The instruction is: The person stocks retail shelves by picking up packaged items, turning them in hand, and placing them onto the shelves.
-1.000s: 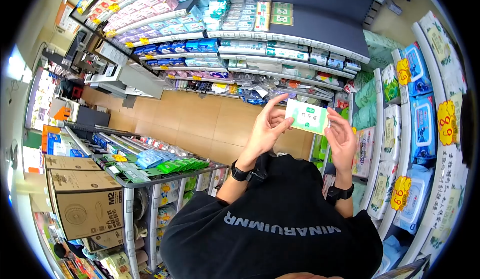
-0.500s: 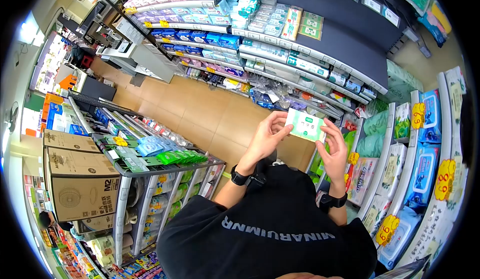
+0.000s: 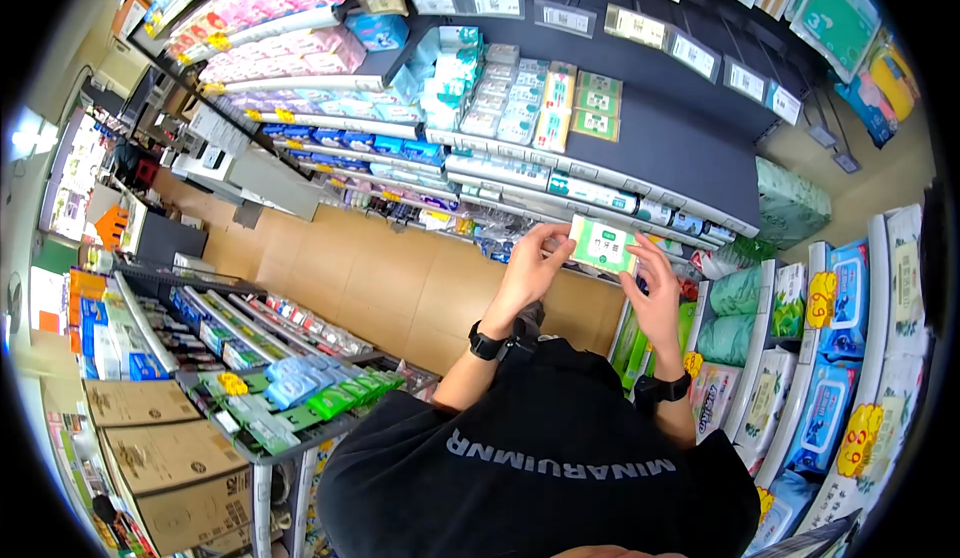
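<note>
A flat green and white pack of bamboo toothpicks [image 3: 603, 248] is held up in front of my chest, its printed label facing me. My left hand [image 3: 536, 266] pinches its left edge between thumb and fingers. At the opposite edge, the thumb and fingers of my right hand [image 3: 655, 288] grip the right side. Similar green packs [image 3: 597, 106] lie on the shelf ahead, beside small boxed goods [image 3: 510, 98].
A dark shelf unit [image 3: 670, 163] with stocked tiers stands ahead. Wipe packs [image 3: 825, 398] fill shelves at the right. To the left are a low rack [image 3: 290, 428] with green packets and stacked cardboard boxes [image 3: 180, 458]. Tan floor [image 3: 400, 278] runs between them.
The view has tilted up, showing more of the upper shelves. The pack has turned in my hands, so its label sits more level. Both hands still hold it.
</note>
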A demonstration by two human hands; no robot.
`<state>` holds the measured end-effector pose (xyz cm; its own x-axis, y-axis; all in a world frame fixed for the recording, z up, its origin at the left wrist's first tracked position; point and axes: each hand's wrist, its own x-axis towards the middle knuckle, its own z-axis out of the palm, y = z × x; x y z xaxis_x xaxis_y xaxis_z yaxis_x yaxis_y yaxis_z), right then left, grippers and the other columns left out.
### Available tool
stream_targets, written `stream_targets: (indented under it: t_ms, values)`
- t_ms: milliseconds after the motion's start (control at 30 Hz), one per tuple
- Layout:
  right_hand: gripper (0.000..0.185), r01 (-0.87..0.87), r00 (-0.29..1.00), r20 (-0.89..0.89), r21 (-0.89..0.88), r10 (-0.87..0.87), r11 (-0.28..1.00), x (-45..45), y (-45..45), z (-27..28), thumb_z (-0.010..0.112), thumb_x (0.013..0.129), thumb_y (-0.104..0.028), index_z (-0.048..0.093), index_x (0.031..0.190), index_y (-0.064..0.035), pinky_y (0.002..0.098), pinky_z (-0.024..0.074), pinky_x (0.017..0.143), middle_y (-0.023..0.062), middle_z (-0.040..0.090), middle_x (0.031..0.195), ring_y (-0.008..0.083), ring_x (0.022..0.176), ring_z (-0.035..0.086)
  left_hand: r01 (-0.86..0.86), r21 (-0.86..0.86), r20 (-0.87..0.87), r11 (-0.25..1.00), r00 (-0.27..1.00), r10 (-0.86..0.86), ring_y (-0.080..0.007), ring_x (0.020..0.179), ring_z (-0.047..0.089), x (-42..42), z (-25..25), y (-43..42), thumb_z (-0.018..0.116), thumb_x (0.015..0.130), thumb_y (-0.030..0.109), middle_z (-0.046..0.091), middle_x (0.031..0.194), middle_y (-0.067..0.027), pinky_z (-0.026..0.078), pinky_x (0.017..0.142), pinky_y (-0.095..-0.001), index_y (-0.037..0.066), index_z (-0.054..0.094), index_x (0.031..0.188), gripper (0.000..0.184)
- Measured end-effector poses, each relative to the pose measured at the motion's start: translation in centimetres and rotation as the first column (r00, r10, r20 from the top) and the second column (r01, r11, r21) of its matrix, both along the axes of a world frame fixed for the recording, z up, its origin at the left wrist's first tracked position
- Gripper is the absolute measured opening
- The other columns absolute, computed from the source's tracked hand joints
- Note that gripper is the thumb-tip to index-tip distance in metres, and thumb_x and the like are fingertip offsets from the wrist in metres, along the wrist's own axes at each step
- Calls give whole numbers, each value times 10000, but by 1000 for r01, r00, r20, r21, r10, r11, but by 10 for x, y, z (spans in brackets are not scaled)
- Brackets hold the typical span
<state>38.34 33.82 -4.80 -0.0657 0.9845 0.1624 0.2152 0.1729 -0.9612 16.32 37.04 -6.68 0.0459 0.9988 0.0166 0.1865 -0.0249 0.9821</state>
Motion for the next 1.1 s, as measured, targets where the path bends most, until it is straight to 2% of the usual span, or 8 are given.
stream_targets:
  t_ms: [100, 333, 533, 733, 833, 1000, 1033, 1100]
  values:
    - [399, 9, 997, 82, 1, -9, 1000, -3, 44, 1, 649, 881, 39, 575, 1269, -18, 353, 465, 1004, 123, 460, 1459, 238, 1298, 505, -16, 47, -73, 999, 997, 19, -232, 754, 666, 2, -1, 49, 674, 901, 143, 675, 966, -138, 529, 706, -343, -11, 673, 1148, 291]
    - [427, 78, 989, 129, 13, -79, 997, -8, 137, -39, 686, 866, 9, 569, 1273, -48, 364, 501, 958, 126, 497, 1434, 265, 1239, 569, -7, 65, -196, 998, 980, 20, -245, 764, 671, 3, -39, 150, 659, 899, 131, 686, 948, -127, 532, 702, -357, -20, 650, 1175, 314]
    - [399, 9, 999, -31, -85, -11, 996, -3, 199, -85, 668, 902, 15, 538, 1278, -13, 313, 504, 927, 125, 455, 1471, 221, 1156, 610, 4, 21, -212, 1000, 977, 1, -262, 810, 693, 1, -63, 201, 674, 884, 103, 687, 1001, -141, 545, 720, -366, -13, 625, 1159, 303]
    - [451, 31, 998, 59, -250, -17, 968, 8, 231, -97, 665, 910, -20, 499, 1330, -5, 329, 537, 856, 185, 620, 1268, 230, 1067, 660, 176, -102, -275, 979, 941, -198, -305, 854, 695, -1, -76, 227, 691, 896, 200, 675, 1067, -198, 541, 768, -398, -24, 631, 1134, 332]
    - [494, 37, 993, 114, -203, -14, 978, 12, 242, -110, 673, 907, -36, 481, 1363, -22, 332, 547, 824, 188, 670, 1169, 229, 1025, 669, 251, -92, -325, 964, 907, -267, -323, 868, 683, -3, -76, 230, 651, 905, 194, 671, 1103, -213, 531, 805, -402, -18, 626, 1177, 345]
    - [511, 74, 985, 171, -286, -25, 955, 5, 249, -102, 680, 898, -41, 491, 1372, -59, 353, 549, 840, 190, 656, 1203, 242, 1016, 671, 357, -86, -420, 930, 834, -358, -317, 931, 694, -5, -76, 236, 616, 916, 174, 656, 1164, -218, 524, 837, -405, -18, 593, 1249, 385]
    - [513, 82, 980, 198, -327, -17, 941, 5, 250, -104, 676, 899, -43, 492, 1377, -73, 364, 547, 858, 191, 642, 1233, 253, 1029, 668, 367, -110, -361, 924, 851, -381, -413, 1080, 614, -5, -67, 236, 600, 880, 147, 617, 1184, -276, 486, 921, -465, -29, 587, 1210, 374]
    - [515, 74, 963, 269, -286, 5, 955, 6, 254, -109, 665, 910, -47, 479, 1389, -83, 384, 543, 880, 173, 601, 1308, 299, 1068, 649, 398, -153, -384, 904, 819, -426, -361, 1020, 656, -7, -56, 239, 608, 901, 167, 626, 1200, -257, 506, 891, -434, 0, 586, 1244, 381]
